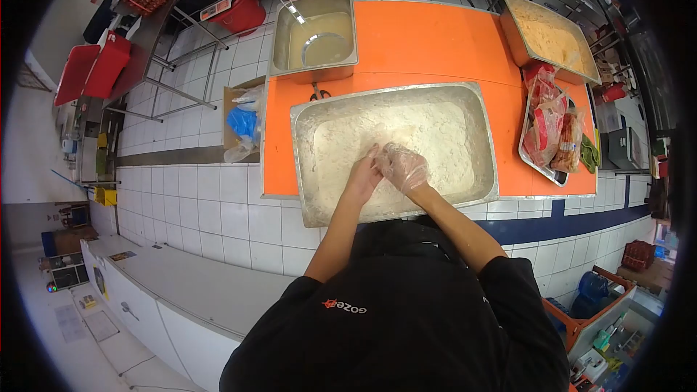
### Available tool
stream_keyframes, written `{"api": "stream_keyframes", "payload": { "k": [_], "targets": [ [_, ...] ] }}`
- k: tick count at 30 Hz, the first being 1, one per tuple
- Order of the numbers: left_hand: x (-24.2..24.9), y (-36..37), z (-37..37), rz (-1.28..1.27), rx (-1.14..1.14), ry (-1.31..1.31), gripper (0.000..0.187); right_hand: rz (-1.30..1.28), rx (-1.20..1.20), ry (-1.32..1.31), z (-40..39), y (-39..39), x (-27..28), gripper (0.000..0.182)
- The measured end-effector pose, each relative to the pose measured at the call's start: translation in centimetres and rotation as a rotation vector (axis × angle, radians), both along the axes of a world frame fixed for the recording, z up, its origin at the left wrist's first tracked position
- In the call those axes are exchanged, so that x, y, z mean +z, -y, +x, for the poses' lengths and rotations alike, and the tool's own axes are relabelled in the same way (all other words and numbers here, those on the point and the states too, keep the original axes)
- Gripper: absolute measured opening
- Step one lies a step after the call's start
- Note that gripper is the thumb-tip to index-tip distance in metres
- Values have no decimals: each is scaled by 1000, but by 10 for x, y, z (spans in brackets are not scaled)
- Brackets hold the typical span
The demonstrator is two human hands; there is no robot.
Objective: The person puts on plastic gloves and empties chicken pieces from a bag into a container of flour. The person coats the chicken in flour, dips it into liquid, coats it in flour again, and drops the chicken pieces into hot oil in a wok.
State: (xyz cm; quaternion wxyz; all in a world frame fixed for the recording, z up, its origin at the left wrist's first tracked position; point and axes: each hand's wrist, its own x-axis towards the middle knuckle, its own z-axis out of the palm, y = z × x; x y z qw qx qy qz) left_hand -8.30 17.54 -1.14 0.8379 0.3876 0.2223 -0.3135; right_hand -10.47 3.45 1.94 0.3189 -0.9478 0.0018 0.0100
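Observation:
A large metal tray (485, 152) of white flour (435, 112) stands at the front of the orange table, and both hands are over it. My left hand (365, 176) is bare, its curled fingers meeting the fingers of the other hand. On my right hand (404, 168) is a clear, wrinkled plastic glove, and its fingers are bent together. Whatever lies between the hands is too small to make out. Behind the tray, at the left, a deep metal pan (276, 51) holds cloudy liquid and a long-handled wire strainer (289, 6).
Scissors (318, 93) lie between pan and tray. At the right are a pan of orange-tinted crumbly coating (548, 33) and a small tray (534, 152) with red-and-clear plastic packages (548, 112). A box with blue plastic (243, 122) stands left of the orange table (428, 36).

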Motion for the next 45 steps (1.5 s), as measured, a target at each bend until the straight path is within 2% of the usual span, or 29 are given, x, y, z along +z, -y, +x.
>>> {"api": "stream_keyframes", "payload": {
  "k": [2,5,6,7,8,11,14,16,18,19,20,24,26,27,29,31,33,35,38,40,42,44,45],
  "targets": [
    [-6,4,-1,49,16,6,44,7,19,138,2,1,-15,20],
    [-28,6,1,-63,29,53,44,-12,141,273,-6,2,-12,18],
    [-33,8,1,-60,119,77,44,-13,140,274,-8,4,-9,18],
    [-36,8,2,-57,211,100,44,34,263,301,-11,8,-6,17],
    [-42,8,4,-58,211,99,44,83,385,324,-15,10,-5,19],
    [-58,10,13,-18,186,97,50,160,426,303,-22,12,-5,26],
    [-34,11,16,16,134,-30,51,172,359,330,-25,13,5,30],
    [-22,11,20,-140,31,39,58,165,325,332,-25,15,3,29],
    [-4,12,20,-166,-9,117,61,158,290,337,-25,18,0,28],
    [3,13,20,-190,-42,192,65,152,274,232,-24,21,-2,23],
    [10,14,20,-189,-47,194,65,147,256,125,-25,23,-4,20],
    [18,18,26,-168,-62,324,71,138,263,94,-27,24,-1,22],
    [20,19,30,-176,-50,375,71,330,184,180,-27,22,8,23],
    [25,21,31,-163,-1,355,69,330,183,185,-25,23,12,23],
    [36,23,31,-151,44,339,68,358,166,8,-22,24,18,23],
    [45,23,32,-113,-22,510,73,372,173,19,-21,24,17,24],
    [16,18,45,-170,-44,468,75,388,178,28,-21,23,14,25],
    [10,18,53,-224,-63,422,78,334,207,-14,-21,20,10,25],
    [30,20,55,-330,-101,383,81,373,174,-51,-20,16,35,26],
    [46,21,51,-375,-213,281,81,335,178,-16,-19,16,40,22],
    [81,26,43,-320,-159,360,82,296,178,21,-17,19,47,18],
    [87,22,44,-265,-107,440,82,544,175,1,-16,26,55,25],
    [82,15,50,-319,-135,397,81,545,172,2,-14,31,53,25]
  ]
}}
